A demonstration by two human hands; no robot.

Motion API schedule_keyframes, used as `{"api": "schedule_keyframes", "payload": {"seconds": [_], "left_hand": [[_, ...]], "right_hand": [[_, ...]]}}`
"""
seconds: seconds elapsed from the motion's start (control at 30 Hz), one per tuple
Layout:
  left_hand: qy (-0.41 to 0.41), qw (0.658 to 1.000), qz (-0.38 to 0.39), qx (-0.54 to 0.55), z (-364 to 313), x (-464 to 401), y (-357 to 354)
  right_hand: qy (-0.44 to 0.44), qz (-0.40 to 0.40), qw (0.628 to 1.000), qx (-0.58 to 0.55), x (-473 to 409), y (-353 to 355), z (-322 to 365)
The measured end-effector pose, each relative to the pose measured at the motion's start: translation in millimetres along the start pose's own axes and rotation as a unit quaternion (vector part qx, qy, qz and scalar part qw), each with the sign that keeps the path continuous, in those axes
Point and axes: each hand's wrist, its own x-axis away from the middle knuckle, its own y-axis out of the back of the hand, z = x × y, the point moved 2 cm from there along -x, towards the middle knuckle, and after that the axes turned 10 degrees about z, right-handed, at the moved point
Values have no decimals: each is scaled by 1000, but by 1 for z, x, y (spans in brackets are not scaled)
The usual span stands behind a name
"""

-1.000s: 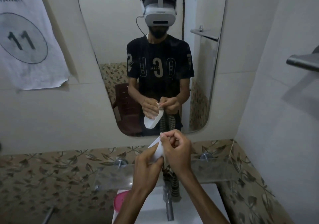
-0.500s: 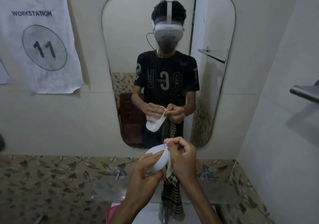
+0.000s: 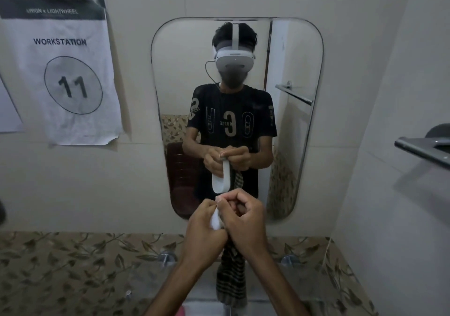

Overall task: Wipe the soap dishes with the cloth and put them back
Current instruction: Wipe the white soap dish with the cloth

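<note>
mirror [image 3: 292, 55] | workstation sign [image 3: 60, 72] (numbered 11) | towel rail [image 3: 423, 151] | possibly tap [image 3: 227, 310]

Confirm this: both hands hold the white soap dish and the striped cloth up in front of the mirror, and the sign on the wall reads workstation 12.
Wrong number: in the head view the sign reads 11. The rest stands.

Soap dish [image 3: 215, 221] mostly behind hands.

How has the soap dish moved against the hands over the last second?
Yes. The white soap dish has sunk between the left hand and right hand; earlier it stuck out above them, now only a sliver shows.
</note>
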Motion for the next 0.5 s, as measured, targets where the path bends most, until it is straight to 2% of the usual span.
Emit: {"api": "schedule_keyframes", "payload": {"seconds": [0.1,0.23,0.4,0.5], "left_hand": [[6,1000,5,11,6,2,0],[-41,998,39,13,5,4,0],[-44,996,67,45,5,-1,3],[-32,997,64,37,12,0,5]], "right_hand": [[-38,-33,999,10,-5,1,-8],[-121,-60,988,-71,-9,7,-22],[-60,-54,995,-53,-11,0,-17],[-75,-44,996,-22,-16,0,-20]]}}
